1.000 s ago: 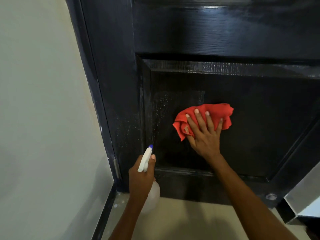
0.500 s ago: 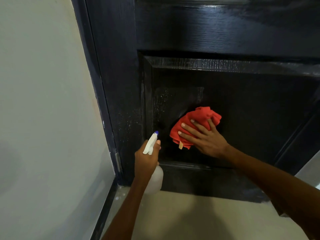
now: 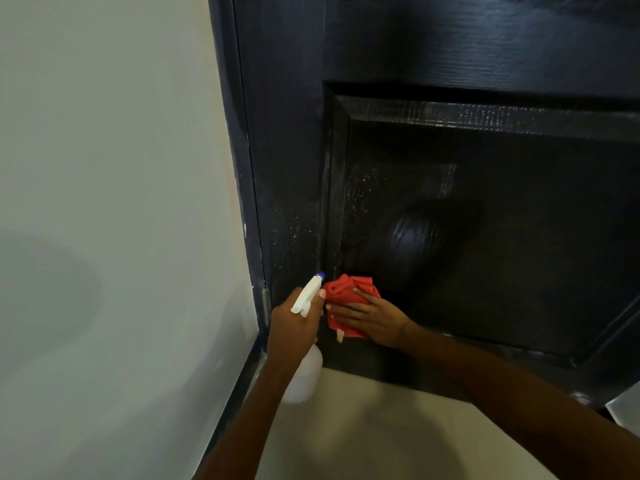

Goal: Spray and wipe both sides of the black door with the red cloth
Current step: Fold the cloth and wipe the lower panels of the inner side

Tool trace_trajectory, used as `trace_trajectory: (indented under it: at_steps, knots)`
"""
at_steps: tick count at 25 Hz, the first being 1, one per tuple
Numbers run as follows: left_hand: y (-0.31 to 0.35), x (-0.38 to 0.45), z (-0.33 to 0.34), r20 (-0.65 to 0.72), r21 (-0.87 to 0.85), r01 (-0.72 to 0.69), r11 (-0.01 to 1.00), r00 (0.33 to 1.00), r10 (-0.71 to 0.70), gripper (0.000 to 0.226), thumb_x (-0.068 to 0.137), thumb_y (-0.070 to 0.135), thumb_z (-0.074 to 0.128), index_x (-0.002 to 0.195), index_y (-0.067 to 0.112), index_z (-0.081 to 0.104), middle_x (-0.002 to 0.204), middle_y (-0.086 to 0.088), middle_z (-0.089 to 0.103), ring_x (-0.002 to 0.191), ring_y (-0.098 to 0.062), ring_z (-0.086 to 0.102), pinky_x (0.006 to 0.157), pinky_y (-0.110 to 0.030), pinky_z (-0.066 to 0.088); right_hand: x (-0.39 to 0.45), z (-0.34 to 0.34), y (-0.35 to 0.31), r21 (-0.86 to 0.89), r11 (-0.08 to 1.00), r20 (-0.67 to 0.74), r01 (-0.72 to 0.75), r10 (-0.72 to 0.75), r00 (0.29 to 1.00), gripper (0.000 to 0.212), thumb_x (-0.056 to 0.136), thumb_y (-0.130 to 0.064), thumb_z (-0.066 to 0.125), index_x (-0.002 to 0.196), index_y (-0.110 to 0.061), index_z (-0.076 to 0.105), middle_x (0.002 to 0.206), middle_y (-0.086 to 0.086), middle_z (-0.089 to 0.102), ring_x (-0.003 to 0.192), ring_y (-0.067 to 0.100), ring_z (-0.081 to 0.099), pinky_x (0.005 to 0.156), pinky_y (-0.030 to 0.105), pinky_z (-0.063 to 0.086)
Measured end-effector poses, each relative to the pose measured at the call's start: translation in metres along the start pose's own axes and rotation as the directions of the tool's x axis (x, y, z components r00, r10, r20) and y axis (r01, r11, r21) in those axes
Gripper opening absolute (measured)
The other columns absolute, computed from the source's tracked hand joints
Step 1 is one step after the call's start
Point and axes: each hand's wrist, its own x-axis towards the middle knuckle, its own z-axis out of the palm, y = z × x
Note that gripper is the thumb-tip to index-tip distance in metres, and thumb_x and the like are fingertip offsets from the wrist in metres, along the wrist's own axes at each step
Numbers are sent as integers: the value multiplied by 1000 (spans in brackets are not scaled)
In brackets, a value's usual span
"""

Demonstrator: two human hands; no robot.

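The black door (image 3: 485,216) fills the upper right, with a recessed lower panel and fine spray droplets near the panel's left edge. My right hand (image 3: 372,318) presses the bunched red cloth (image 3: 346,292) flat against the panel's lower left corner, fingers straight and pointing left. My left hand (image 3: 294,327) grips a white spray bottle (image 3: 304,375) by its neck, just left of the cloth. The bottle's blue-tipped nozzle points up toward the door.
A pale wall (image 3: 114,220) takes up the left side, with a dark skirting strip (image 3: 235,393) along its base. The black door frame (image 3: 239,161) runs down beside it. Light floor tiles (image 3: 363,431) lie below the door. A pale object edge (image 3: 627,407) shows at far right.
My right hand has slid the red cloth down and left across the panel to its lower left corner. The left hand with the bottle stays close beside it.
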Motion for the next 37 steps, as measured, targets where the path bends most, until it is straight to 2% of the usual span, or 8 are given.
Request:
trace_trajectory:
  at_steps: [5,14,16,20,23,26,29,37]
  knots:
    - [23,-6,-7,-102,-58,-158,986,983,151,22,95,28,62,111,13,64,79,-1,67,59,-4,65,58,-15,53,-2,-51,68,55,961,-301,-270,274,913,80,98,-50,51,164,-31,11,173,1,0,159,26,-4,122,60,-15]
    - [46,-2,-12,-17,-239,5,971,1000,-10,32,89,35,62,113,13,61,80,-5,64,66,-22,61,75,-44,56,-82,-99,169,351,611,-577,-710,738,350,62,104,-46,44,162,-30,28,169,6,23,156,33,17,119,71,7]
    - [47,-1,-20,-21,-261,-12,965,1000,7,35,87,35,62,112,11,61,80,-9,63,65,-24,59,75,-44,54,-66,-93,149,333,627,-576,-704,726,375,61,101,-41,48,160,-30,33,168,6,25,156,34,14,118,73,4]
    - [47,-2,-28,-37,-217,-89,972,996,83,11,95,20,64,104,22,58,75,-9,64,62,-23,60,65,-36,52,-39,-56,95,73,915,-464,-396,383,799,80,86,-36,60,160,-34,31,169,2,21,157,28,8,119,68,-5]
    - [42,-4,-27,-28,-166,-112,980,994,109,11,95,21,64,103,20,57,71,-7,63,57,-21,59,60,-32,50,-34,-12,41,-66,995,-90,-80,74,993,85,82,-46,71,158,-37,34,170,-1,17,157,27,7,119,64,-18]
    - [43,-3,-23,-50,-120,-138,983,990,133,11,95,21,64,102,18,56,69,-5,61,56,-21,59,60,-33,51,-27,0,25,-124,992,24,37,-34,999,94,82,-56,74,161,-35,25,171,-1,3,156,28,-11,114,61,-30]
    - [47,0,-20,-76,-31,-254,967,965,251,14,96,30,63,108,25,57,73,-1,66,61,-20,65,59,-35,58,-6,-41,55,-78,987,-194,-139,122,974,91,87,-60,65,162,-33,22,170,1,3,157,28,-6,119,61,-23]
    - [53,17,-36,-200,-74,-177,981,967,159,30,87,48,58,109,27,58,80,2,66,72,-24,68,68,-41,61,-2,-151,179,187,799,-649,-571,537,539,62,99,-51,53,156,-31,42,167,2,30,155,28,21,121,67,3]
